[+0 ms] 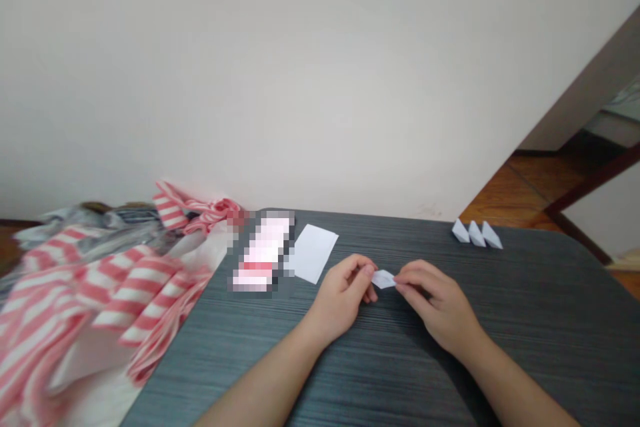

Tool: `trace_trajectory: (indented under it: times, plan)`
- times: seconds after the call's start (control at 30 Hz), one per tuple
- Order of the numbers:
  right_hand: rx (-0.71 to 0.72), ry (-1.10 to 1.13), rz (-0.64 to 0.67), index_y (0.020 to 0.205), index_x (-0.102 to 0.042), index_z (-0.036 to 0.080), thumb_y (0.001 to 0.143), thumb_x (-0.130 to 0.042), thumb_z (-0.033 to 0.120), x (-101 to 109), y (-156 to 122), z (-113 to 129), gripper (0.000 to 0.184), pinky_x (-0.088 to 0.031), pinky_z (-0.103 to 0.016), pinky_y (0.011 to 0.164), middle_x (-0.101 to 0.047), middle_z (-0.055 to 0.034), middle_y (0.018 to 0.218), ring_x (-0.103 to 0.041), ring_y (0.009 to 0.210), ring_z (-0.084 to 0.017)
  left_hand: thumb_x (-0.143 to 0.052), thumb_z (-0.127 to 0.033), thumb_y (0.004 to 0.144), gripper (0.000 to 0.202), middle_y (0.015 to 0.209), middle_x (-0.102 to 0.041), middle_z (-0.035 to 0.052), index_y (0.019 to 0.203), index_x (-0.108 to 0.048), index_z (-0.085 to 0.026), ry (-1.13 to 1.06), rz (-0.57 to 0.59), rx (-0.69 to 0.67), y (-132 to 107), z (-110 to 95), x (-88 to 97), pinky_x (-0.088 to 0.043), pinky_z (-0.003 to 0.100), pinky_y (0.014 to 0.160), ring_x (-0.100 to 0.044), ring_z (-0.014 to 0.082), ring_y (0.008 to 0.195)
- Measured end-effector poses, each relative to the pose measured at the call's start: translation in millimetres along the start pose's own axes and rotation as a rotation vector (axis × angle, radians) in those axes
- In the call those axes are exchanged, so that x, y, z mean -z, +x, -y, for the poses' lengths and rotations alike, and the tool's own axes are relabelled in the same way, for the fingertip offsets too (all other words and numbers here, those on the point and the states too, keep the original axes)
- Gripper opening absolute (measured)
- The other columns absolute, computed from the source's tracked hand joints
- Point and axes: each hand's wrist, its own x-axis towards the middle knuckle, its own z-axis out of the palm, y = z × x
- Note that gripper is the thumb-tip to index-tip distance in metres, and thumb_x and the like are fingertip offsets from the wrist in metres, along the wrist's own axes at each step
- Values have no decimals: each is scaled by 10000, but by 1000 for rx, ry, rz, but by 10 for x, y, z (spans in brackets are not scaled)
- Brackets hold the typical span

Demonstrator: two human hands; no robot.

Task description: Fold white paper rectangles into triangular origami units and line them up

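Note:
A small folded piece of white paper [384,279] is stretched between my two hands, just above the dark table. My left hand [345,293] pinches its left end between thumb and fingers. At the opposite end, the thumb and fingertips of my right hand [440,303] close on the right tip. The piece has pointed ends and a wider middle; its finer creases are too small to make out. Beyond my left hand lie flat white paper sheets [314,250]. Three folded white paper pieces [477,233] stand in a row near the table's far right edge.
A pixelated pink and white rectangle [263,250] lies left of the sheets. The table [225,353] has a dark wood-grain top and meets a pale wall [320,80] behind. Red-and-white striped cloth [125,287] is heaped on the left. Wooden floor [505,190] shows at right.

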Motion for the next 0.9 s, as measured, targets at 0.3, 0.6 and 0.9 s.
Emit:
trace_trajectory:
  times: [0.3,0.6,0.9]
  plan:
    - [20,-33,0,931,-706,211,925,-588,163,16,-7,8,127,-520,-265,748,-690,-50,907,-664,827,-174,-500,-419,941,278,612,-626,-1,939,-586,-154,-9,-21,6,5,23,-6,-469,243,584,-570,136,574]
    - [60,-203,15,966,-677,194,944,-568,200,81,-18,-44,112,-538,-281,778,-719,-66,929,-682,855,-183,-502,-399,936,262,620,-627,-2,897,-599,-159,50,-29,8,18,15,-1,-472,240,586,-577,140,584]
    - [144,-345,143,952,-661,194,975,-524,233,193,28,-5,145,-523,-319,772,-709,-61,902,-660,844,-193,-497,-397,932,263,634,-629,1,862,-609,-170,127,-30,-7,42,-1,-19,-473,253,602,-584,153,603]
